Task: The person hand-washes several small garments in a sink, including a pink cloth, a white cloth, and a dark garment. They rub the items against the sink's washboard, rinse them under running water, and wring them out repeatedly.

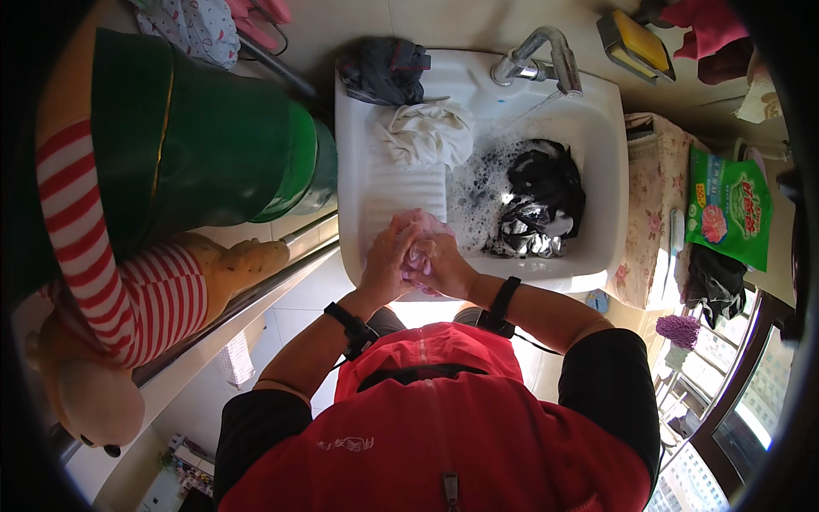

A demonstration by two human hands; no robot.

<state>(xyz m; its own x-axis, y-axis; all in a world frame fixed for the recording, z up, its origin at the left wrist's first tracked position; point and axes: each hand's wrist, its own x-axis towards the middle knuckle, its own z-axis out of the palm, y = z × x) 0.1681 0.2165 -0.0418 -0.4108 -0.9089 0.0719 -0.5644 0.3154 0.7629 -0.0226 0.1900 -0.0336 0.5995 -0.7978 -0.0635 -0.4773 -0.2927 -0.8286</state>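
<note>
Both hands press together around a wet, soapy pink cloth [419, 224] at the near end of the sink's ribbed washboard [409, 185]. My left hand [386, 262] grips it from the left and my right hand [446, 264] from the right. Beyond them a white cloth [432, 131] lies bunched on the washboard, with a dark grey garment [387, 70] at the far left corner. Dark wet clothes [544, 192] lie in sudsy water in the white basin [608, 160]. A thin stream runs from the metal faucet [563, 61].
Left of the sink stand a green container [205, 134] and a plush toy in red and white stripes [166, 281] by a metal rail [307, 240]. On the right are a flower-patterned cover [646, 211], a green detergent bag [729, 205] and a wall holder with a yellow sponge [640, 41].
</note>
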